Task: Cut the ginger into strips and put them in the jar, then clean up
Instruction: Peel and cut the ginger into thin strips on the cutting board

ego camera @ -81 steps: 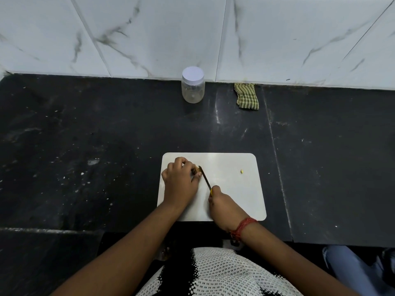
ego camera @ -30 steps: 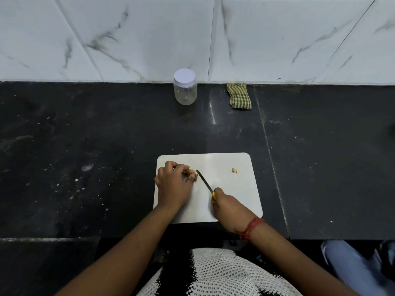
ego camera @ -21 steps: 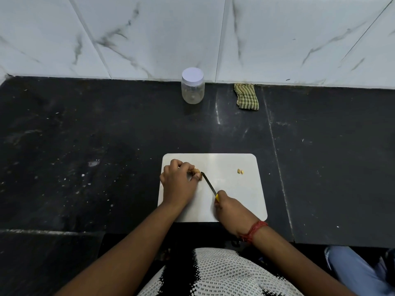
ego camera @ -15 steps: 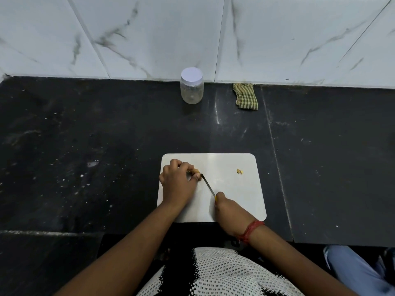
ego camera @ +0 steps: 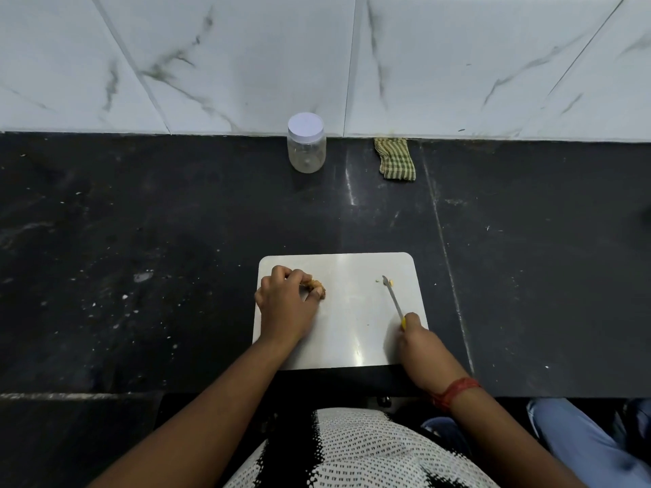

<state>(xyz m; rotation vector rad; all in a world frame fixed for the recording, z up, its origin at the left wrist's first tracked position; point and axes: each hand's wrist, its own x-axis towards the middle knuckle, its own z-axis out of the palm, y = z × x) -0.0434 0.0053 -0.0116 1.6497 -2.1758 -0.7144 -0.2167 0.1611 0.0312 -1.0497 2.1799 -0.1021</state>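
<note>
Black stone worktop point(ego camera: 176, 241), marble-tiled wall behind. On the white cutting board point(ego camera: 345, 332): knobbly tan ginger point(ego camera: 314, 285) is gripped by the left hand point(ego camera: 286, 300) at the board's left; a knife point(ego camera: 392, 296) is clenched in the right hand point(ego camera: 417, 341) at the board's right.

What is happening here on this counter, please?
A person is cutting ginger on a white board. The left hand holds the ginger down on the board's left side. The right hand holds a knife, its tip beside a few small cut bits on the right side. The jar stands closed by the wall, with a cloth near it.
</note>
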